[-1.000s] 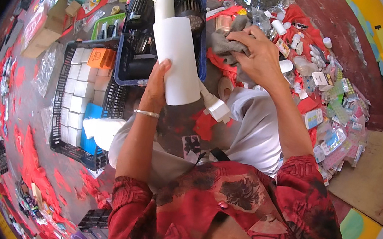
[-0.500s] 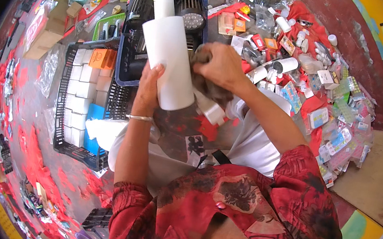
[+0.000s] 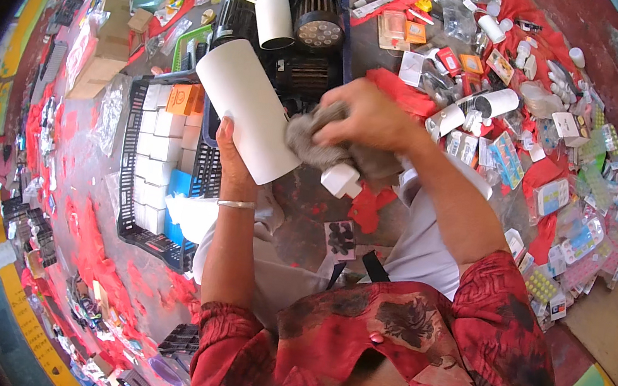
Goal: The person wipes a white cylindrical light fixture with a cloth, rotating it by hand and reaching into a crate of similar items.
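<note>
A plain white cylinder [image 3: 246, 110], apparently a lamp housing, slants in front of me with its far end to the left. My left hand [image 3: 234, 153] is closed round its lower left side, with the thumb showing. Bunched in my right hand [image 3: 372, 115] is a grey-brown cloth [image 3: 312, 137], which meets the cylinder's right side near the close end. Just below the cloth shows a white blocky fitting [image 3: 340, 180]; whether it joins the cylinder is hidden.
Beyond lies a dark blue crate [image 3: 346, 10] with black spotlights [image 3: 318, 24] and a smaller white cylinder [image 3: 272, 12]. At left a black basket [image 3: 150, 244] holds white boxes [image 3: 157, 148]. Blister packs [image 3: 542, 288] and small packages are heaped at right. Cartons [image 3: 105, 61] stand far left.
The white cylinder has tilted, its far end swinging left. My right hand and the cloth are now nearer the cylinder's close end. The whole view has shifted slightly.
</note>
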{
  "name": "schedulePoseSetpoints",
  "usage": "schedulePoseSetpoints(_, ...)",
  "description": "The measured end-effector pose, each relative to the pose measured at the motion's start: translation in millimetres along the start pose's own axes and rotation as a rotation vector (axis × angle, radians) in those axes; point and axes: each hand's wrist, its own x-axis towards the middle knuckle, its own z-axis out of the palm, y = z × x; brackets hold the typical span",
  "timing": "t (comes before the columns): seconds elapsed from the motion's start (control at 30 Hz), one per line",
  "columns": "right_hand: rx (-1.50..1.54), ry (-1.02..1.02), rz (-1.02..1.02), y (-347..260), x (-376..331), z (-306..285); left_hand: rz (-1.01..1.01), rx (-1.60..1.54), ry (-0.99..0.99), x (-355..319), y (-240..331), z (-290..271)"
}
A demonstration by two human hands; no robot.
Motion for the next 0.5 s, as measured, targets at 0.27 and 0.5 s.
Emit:
schedulePoseSetpoints(0.27, -0.422, 0.617, 0.029, 14.4, 20.3, -4.5, 0.005, 0.443, -0.161, -9.9, -4.8, 5.3)
schedulePoseSetpoints(0.5, 0.994, 0.859, -0.200, 10.3, 0.9, -85.9, 0.161, 0.873, -0.342, -11.2, -14.2, 21.0)
